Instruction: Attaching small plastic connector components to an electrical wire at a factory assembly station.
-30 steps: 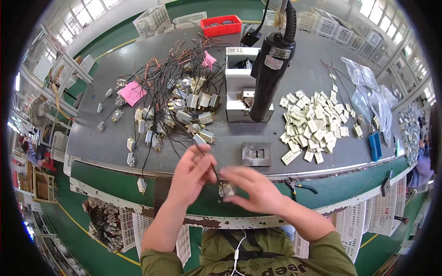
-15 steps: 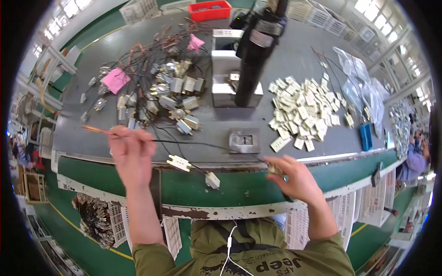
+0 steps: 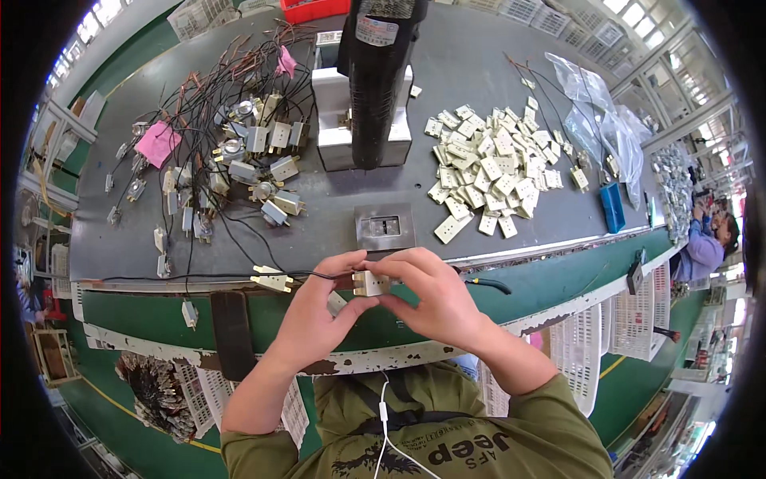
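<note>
A small cream-and-grey block with pins, like a wired electrical connector (image 3: pixel 377 284), is between my two hands just over the bench's near edge. My left hand (image 3: pixel 315 311) is closed on its left side, and my right hand (image 3: pixel 439 297) grips it from the right with thumb and fingers. A dark cable (image 3: pixel 199 276) runs leftward from near my left hand, though its join to the block is hidden. Just beyond my fingertips sits a square metal fixture (image 3: pixel 384 227) with a slotted recess. Beside my left hand lies a cream connector (image 3: pixel 271 279) on the bench edge.
A black cylindrical press (image 3: pixel 375 88) stands on a metal base behind the fixture. Cream plastic covers (image 3: pixel 495 164) are heaped at right, near a blue tray (image 3: pixel 612 207) and clear bags (image 3: pixel 618 132). Wired connectors (image 3: pixel 255 140) tangle at left. A dark-handled tool (image 3: pixel 491 283) lies by my right hand.
My left hand has come right from the cable's far end to meet my right hand at the block. My right hand has moved left. The whole view has shifted.
</note>
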Available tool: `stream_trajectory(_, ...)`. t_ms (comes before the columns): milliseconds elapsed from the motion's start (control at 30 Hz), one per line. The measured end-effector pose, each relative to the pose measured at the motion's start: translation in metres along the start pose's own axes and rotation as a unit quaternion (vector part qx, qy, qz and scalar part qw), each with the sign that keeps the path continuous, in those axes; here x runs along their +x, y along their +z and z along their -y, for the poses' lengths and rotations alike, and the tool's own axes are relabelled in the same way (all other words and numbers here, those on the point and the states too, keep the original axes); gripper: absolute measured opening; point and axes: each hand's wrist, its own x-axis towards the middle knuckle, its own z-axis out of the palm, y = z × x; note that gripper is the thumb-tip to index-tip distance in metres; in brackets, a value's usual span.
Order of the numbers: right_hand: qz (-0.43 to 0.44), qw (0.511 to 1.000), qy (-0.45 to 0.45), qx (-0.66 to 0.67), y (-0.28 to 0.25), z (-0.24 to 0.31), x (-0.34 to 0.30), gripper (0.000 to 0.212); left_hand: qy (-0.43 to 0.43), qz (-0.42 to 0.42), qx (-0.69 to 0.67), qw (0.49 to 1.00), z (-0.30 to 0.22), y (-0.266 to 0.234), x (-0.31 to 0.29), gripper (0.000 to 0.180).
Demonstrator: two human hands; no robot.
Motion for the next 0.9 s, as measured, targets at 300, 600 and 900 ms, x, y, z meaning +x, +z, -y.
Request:
stream_trajectory(300, -0.021, 0.999, -0.026, 0.002, 0.005, 0.001, 0.002, 0.042, 0.037, -0.037, 0.16, 0.986, -0.023, -0.006, 0.004, 0.059)
stream_trajectory(600, -0.006, 0.998, 0.014, 0.062, -0.018, 0.002, -0.004, 0.042, 0.086, -0.003, 0.197, 0.977, -0.029, -0.014, 0.007, 0.046)
stream_trajectory(900, -0.252, 0.911, 0.138, -0.295, -0.11, -0.128, 0.002, 0.06, 0.0, -0.415, 0.109, 0.903, 0.012, -0.133, -0.103, 0.047)
